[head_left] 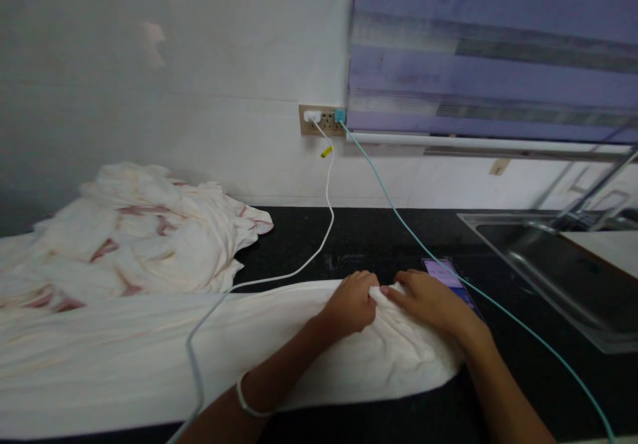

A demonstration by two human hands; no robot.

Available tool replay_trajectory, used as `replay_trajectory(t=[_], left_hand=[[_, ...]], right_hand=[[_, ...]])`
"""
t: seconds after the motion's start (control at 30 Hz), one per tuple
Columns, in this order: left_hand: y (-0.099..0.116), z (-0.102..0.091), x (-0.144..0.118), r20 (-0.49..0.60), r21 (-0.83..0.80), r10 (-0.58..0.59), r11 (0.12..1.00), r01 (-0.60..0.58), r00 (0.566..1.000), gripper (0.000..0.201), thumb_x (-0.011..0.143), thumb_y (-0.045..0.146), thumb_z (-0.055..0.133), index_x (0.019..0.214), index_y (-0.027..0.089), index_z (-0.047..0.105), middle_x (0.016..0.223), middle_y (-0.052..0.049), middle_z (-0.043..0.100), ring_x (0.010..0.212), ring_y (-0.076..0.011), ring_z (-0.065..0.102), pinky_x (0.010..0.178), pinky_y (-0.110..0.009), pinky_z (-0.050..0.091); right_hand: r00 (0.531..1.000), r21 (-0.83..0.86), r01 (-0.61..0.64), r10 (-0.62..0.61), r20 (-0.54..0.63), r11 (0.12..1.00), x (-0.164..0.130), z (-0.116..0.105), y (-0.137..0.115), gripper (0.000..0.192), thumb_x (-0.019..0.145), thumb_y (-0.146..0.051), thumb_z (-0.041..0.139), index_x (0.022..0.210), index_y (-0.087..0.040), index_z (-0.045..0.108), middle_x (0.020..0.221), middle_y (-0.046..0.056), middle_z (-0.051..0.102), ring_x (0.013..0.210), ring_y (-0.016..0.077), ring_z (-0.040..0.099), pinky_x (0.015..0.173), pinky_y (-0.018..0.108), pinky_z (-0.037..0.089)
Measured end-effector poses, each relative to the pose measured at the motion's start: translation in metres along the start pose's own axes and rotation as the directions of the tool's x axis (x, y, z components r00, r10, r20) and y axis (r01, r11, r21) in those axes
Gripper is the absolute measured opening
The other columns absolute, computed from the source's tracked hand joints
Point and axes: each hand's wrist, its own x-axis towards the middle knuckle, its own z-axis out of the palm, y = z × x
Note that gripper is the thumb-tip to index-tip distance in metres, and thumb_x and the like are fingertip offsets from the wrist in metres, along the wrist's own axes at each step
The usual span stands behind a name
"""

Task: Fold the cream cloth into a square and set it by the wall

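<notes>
A long white cloth (279,344) lies spread along the dark counter, its right end bunched into creases. My left hand (351,304) is closed in a fist on the gathered fabric, with a small fold of it sticking up by the thumb. Close beside it, my right hand (431,301) grips the creased end, thumb lying over the fabric and fingers curved along the far edge. The fingertips of both hands are partly hidden in the folds. A white band circles my left wrist.
A heap of white fabric with reddish patches (164,231) sits at the left. A white cable (329,211) crosses the cloth from the wall outlet (326,122). A teal cable (393,208) passes over a phone (443,272). A steel sink (553,268) is at the right.
</notes>
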Motion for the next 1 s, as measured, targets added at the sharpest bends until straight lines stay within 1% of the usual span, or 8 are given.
replay_trajectory(t=[0.13, 0.23, 0.33, 0.47, 0.67, 0.77, 0.87, 1.0], left_hand=[[-0.006, 0.0, 0.003, -0.055, -0.318, -0.149, 0.94, 0.124, 0.987, 0.015, 0.076, 0.007, 0.05, 0.077, 0.022, 0.052, 0.069, 0.002, 0.055, 0.07, -0.0176, 0.055, 0.063, -0.029, 0.038], [-0.01, -0.001, 0.006, -0.147, -0.502, -0.189, 0.86, 0.092, 0.971, 0.012, 0.073, 0.009, 0.052, 0.075, 0.021, 0.052, 0.068, 0.003, 0.053, 0.068, -0.0155, 0.052, 0.063, -0.027, 0.036], [-0.012, -0.004, 0.01, -0.245, -0.606, -0.221, 0.795, 0.029, 0.944, 0.012, 0.068, 0.009, 0.052, 0.074, 0.02, 0.051, 0.07, 0.003, 0.052, 0.069, -0.014, 0.048, 0.064, -0.026, 0.035], [-0.017, -0.01, 0.012, -0.336, -0.648, -0.269, 0.762, -0.014, 0.903, 0.011, 0.066, 0.013, 0.056, 0.074, 0.019, 0.051, 0.07, 0.004, 0.052, 0.069, -0.0135, 0.047, 0.063, -0.025, 0.034], [-0.024, -0.013, 0.013, -0.409, -0.518, -0.308, 0.853, 0.059, 0.859, 0.018, 0.066, 0.009, 0.05, 0.08, 0.02, 0.052, 0.076, 0.002, 0.054, 0.074, -0.0164, 0.051, 0.068, -0.026, 0.039], [-0.017, -0.018, 0.01, -0.518, -0.305, -0.206, 0.951, 0.046, 0.83, 0.038, 0.06, 0.003, 0.047, 0.094, 0.02, 0.054, 0.093, -0.004, 0.057, 0.092, -0.0205, 0.056, 0.085, -0.033, 0.044], [-0.001, -0.029, 0.004, -0.569, -0.07, -0.064, 0.997, 0.03, 0.82, 0.039, 0.069, 0.004, 0.049, 0.104, 0.019, 0.053, 0.104, -0.008, 0.056, 0.103, -0.0233, 0.055, 0.094, -0.036, 0.043], [0.021, -0.042, -0.004, -0.408, 0.042, -0.192, 0.973, 0.228, 0.893, 0.008, 0.091, 0.031, 0.053, 0.092, 0.023, 0.053, 0.077, 0.0, 0.057, 0.071, -0.0196, 0.055, 0.068, -0.03, 0.036]], right_hand=[[0.998, 0.216, 0.034, -0.044, 0.042, 0.976, -0.001, -0.008, -0.008, 0.051, 0.096, -0.068, 0.051, 0.089, -0.02, 0.069, 0.087, 0.005, 0.072, 0.077, 0.0203, 0.064, 0.069, 0.029, 0.041], [0.994, 0.42, 0.061, -0.092, 0.053, 0.906, 0.0, -0.009, -0.015, 0.056, 0.094, -0.071, 0.05, 0.085, -0.019, 0.067, 0.083, 0.002, 0.069, 0.075, 0.0173, 0.06, 0.067, 0.027, 0.042], [0.986, 0.624, -0.074, -0.037, 0.163, 0.778, 0.002, -0.007, -0.018, 0.069, 0.095, -0.079, 0.036, 0.084, -0.018, 0.066, 0.076, 0.002, 0.067, 0.067, 0.0153, 0.058, 0.059, 0.026, 0.044], [0.931, 0.642, -0.273, 0.03, 0.363, 0.716, 0.002, -0.007, -0.016, 0.079, 0.093, -0.084, 0.027, 0.092, -0.017, 0.069, 0.088, 0.007, 0.071, 0.065, 0.0149, 0.063, 0.051, 0.023, 0.047], [0.928, 0.635, -0.133, -0.13, 0.35, 0.761, 0.001, -0.004, -0.021, 0.064, 0.089, -0.076, 0.055, 0.108, -0.017, 0.07, 0.091, 0.006, 0.071, 0.073, 0.0174, 0.066, 0.048, 0.02, 0.048], [0.931, 0.668, -0.07, -0.191, 0.31, 0.741, 0.003, 0.001, -0.028, 0.056, 0.087, -0.068, 0.065, 0.108, -0.017, 0.071, 0.086, 0.004, 0.072, 0.067, 0.0168, 0.065, 0.045, 0.02, 0.047], [0.954, 0.734, -0.124, -0.122, 0.272, 0.668, 0.007, 0.007, -0.032, 0.052, 0.086, -0.064, 0.068, 0.105, -0.016, 0.072, 0.08, 0.003, 0.071, 0.062, 0.0156, 0.063, 0.045, 0.021, 0.048], [0.972, 0.83, -0.224, 0.049, 0.232, 0.51, 0.013, 0.012, -0.032, 0.049, 0.083, -0.062, 0.071, 0.096, -0.015, 0.072, 0.068, 0.001, 0.066, 0.055, 0.0124, 0.057, 0.045, 0.021, 0.048]])
